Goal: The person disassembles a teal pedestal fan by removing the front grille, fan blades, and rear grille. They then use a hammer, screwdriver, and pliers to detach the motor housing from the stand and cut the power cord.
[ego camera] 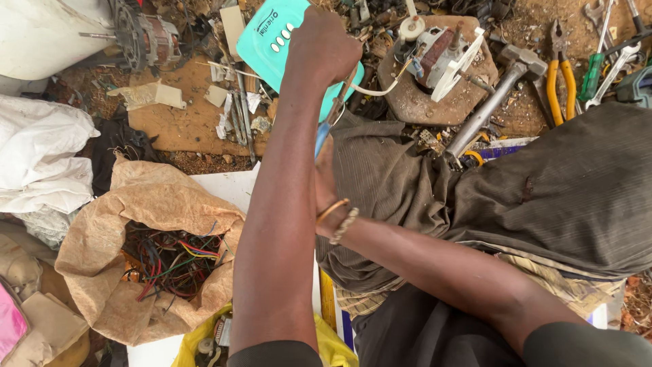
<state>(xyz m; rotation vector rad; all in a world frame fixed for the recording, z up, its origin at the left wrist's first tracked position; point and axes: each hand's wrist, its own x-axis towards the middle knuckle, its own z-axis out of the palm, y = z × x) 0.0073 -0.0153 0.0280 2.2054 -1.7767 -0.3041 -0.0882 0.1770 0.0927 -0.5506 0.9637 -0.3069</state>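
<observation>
Because the person sits low over bare earth, everything lies within arm's reach on the ground [197, 122], which serves in place of a bench. Largest of what lies about is the brown paper sack [102, 272] at the lower left, its mouth folded open so the tangle of coloured wires [173, 261] inside stays gathered and easy to add to. White cloth or bags [41, 156] are heaped beside it. Across the lap, the grey trousers [543, 197] stretch from knee to knee, making a work surface under the arms.

The teal plastic cover [272, 41] sits at the top centre, tilted on edge, and the left hand [322, 51] is closed over its lower right side, seemingly to steady it. A tool with blue handles [322, 136] runs from under that fist back toward the body; whether this hand also grips it I cannot tell. The right hand [326, 183], with bangles at the wrist, is mostly hidden behind the left forearm, so its grip cannot be judged, though it lies at the blue handle's end.

Just right of the cover, a small electric motor [441, 54] rests on a round brownish slab [421, 95], a white wire looping from it toward the cover. A hammer [499, 88] leans beside it, then yellow-handled pliers [560, 75], with a green-handled screwdriver [592, 75] and spanners at the far right
</observation>
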